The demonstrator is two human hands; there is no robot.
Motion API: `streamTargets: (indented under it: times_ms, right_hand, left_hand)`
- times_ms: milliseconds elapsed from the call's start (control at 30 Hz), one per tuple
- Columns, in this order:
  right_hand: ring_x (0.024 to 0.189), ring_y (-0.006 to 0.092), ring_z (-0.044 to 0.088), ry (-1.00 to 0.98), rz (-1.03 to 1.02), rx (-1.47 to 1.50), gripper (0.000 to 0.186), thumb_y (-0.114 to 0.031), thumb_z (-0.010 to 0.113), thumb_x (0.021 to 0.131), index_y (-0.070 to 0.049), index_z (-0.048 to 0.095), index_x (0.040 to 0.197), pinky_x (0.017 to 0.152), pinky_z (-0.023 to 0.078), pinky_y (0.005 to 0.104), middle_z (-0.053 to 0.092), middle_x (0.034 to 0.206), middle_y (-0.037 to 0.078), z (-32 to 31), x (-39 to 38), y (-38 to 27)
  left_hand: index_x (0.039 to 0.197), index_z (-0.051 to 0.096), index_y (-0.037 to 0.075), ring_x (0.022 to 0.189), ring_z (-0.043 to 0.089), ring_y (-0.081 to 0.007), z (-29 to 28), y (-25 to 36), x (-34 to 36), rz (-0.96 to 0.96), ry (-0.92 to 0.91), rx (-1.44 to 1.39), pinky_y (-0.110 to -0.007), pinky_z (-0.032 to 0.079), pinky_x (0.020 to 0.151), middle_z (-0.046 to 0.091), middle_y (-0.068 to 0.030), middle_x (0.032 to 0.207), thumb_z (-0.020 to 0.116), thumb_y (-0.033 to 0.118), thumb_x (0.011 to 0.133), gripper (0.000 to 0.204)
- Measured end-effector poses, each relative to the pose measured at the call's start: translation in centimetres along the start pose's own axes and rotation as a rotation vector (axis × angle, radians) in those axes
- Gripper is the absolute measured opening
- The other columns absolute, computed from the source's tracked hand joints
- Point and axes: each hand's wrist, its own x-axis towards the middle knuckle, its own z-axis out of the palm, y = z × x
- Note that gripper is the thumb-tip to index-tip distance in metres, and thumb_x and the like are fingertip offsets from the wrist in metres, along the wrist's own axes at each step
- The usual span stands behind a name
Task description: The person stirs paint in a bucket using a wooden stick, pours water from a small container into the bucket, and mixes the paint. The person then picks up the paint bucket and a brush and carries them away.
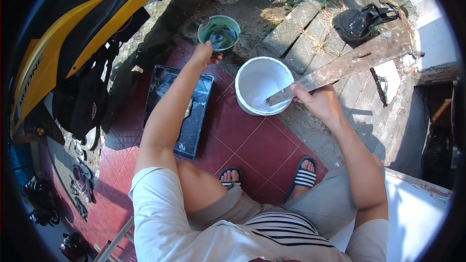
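View from above of a person crouching on a floor of dark red square tiles (242, 140). The left hand (205, 54) reaches to the far side, its fingers closed on the near rim of a small round green plastic bowl (219, 32) that holds dark liquid; the bowl is at the far edge of the tiles, where bare earth begins. The right hand (318, 99) grips with clenched fingers the near end of a long, flat, paint-stained wooden board (349, 63). The board runs from the far right down to the left, and its tip dips into a round white plastic bucket (263, 86) with white paint inside. The bucket stands on the floor between the two hands, at the border of tiles and rough concrete, just to the right of a black rectangular paint tray (179, 111), smeared white, that lies under the left forearm. Both feet in black-and-white striped sandals (305, 174) rest on the tiles near the body. At far right a black plastic bag (361, 22) lies on grey paving stones. At left stands a yellow-and-black motorcycle (58, 63).
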Motion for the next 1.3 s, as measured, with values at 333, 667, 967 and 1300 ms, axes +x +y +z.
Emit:
streamTargets:
  times_ms: [333, 667, 967, 1300]
  right_hand:
    - [0.096, 0.0219, 0.067, 0.01, -0.168, -0.064, 0.037, -0.037, 0.072, 0.088, -0.004, 0.071, 0.107, 0.086, 0.051, 0.034, 0.071, 0.1, 0.01, 2.3, 2.3, -0.4]
    - [0.076, 0.0163, 0.069, 0.104, -0.095, -0.213, 0.026, -0.022, 0.071, 0.089, 0.001, 0.071, 0.1, 0.068, 0.054, 0.0299, 0.072, 0.088, 0.01, -0.6, 2.9, -1.4]
    - [0.086, 0.0195, 0.064, 0.108, -0.128, -0.086, 0.03, -0.029, 0.071, 0.09, -0.003, 0.072, 0.104, 0.078, 0.05, 0.0307, 0.065, 0.095, 0.009, 1.0, 2.8, -2.1]
    - [0.091, 0.0187, 0.066, -0.213, -0.164, -0.028, 0.028, -0.027, 0.073, 0.088, -0.004, 0.073, 0.104, 0.082, 0.051, 0.0307, 0.07, 0.095, 0.008, 1.7, 2.1, -1.7]
  left_hand:
    - [0.104, 0.058, -0.005, 0.055, 0.063, -0.0207, -0.5, -1.6, 3.2, -0.054, 0.014, -0.018, -0.033, 0.053, 0.046, 0.066, -0.0152, 0.077, 0.028, 0.032, 0.105, 0.048]
    - [0.103, 0.058, -0.005, 0.056, 0.063, -0.0208, -0.9, -2.2, 4.3, -0.061, 0.017, -0.014, -0.033, 0.053, 0.047, 0.066, -0.0152, 0.077, 0.027, 0.032, 0.105, 0.048]
    - [0.107, 0.057, -0.004, 0.06, 0.06, -0.0189, -1.2, -2.4, 4.3, -0.096, 0.011, 0.018, -0.033, 0.052, 0.052, 0.065, -0.0151, 0.082, 0.024, 0.032, 0.107, 0.049]
    - [0.109, 0.057, -0.002, 0.058, 0.064, -0.0213, -1.7, -3.0, 4.6, -0.152, -0.008, -0.067, -0.034, 0.053, 0.048, 0.067, -0.0145, 0.079, 0.023, 0.037, 0.107, 0.052]
